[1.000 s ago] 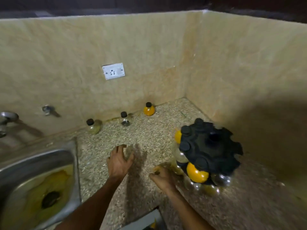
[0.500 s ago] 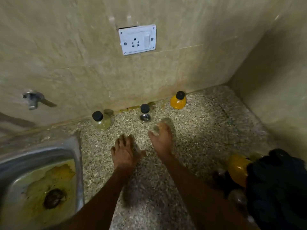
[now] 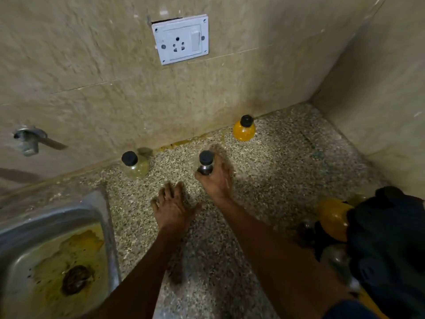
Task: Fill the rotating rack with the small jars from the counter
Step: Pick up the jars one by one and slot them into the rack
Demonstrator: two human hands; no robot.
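Three small black-capped jars stand along the back wall of the speckled counter (image 3: 276, 171). My right hand (image 3: 217, 178) curls round the middle, clear jar (image 3: 205, 162). A pale yellowish jar (image 3: 135, 165) stands to its left and an orange jar (image 3: 244, 129) further right, near the corner. My left hand (image 3: 172, 207) rests flat on the counter, fingers spread, holding nothing. The black rotating rack (image 3: 386, 245) sits at the right edge with an orange jar (image 3: 333, 221) and clear jars in its slots; most of it is cut off.
A steel sink (image 3: 53, 256) with yellow stains and a drain fills the lower left. A white wall socket (image 3: 181, 39) sits above the jars, and a tap fitting (image 3: 28, 140) sticks out of the wall at left. Tiled walls close the corner at right.
My right hand has reached forward from near the rack to the back wall and closed round the middle jar. The view has swung left and nearer. My left hand stays flat on the counter.
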